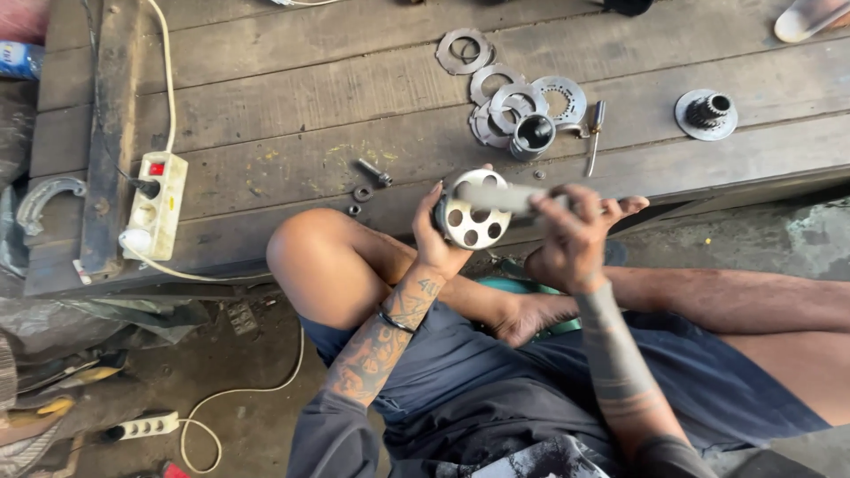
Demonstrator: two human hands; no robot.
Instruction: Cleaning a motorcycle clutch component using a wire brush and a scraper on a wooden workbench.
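Soft, even daylight fills the frame, brighter toward the upper right. Shadows are faint and short. The metal rings [518, 102] on the surface [292, 97] give dull glints, without hard glare. The right hand [575, 239] is slightly motion-blurred. The lower left of the frame is dimmer and murky.

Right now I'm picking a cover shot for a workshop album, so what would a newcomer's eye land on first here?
First, the round metal disc with holes at the centre, held in the left hand while the right hand grips the grey shaft sticking out of it. Next, the pile of flat metal rings on the wooden bench just beyond. At the bench's left edge sits a white power strip.
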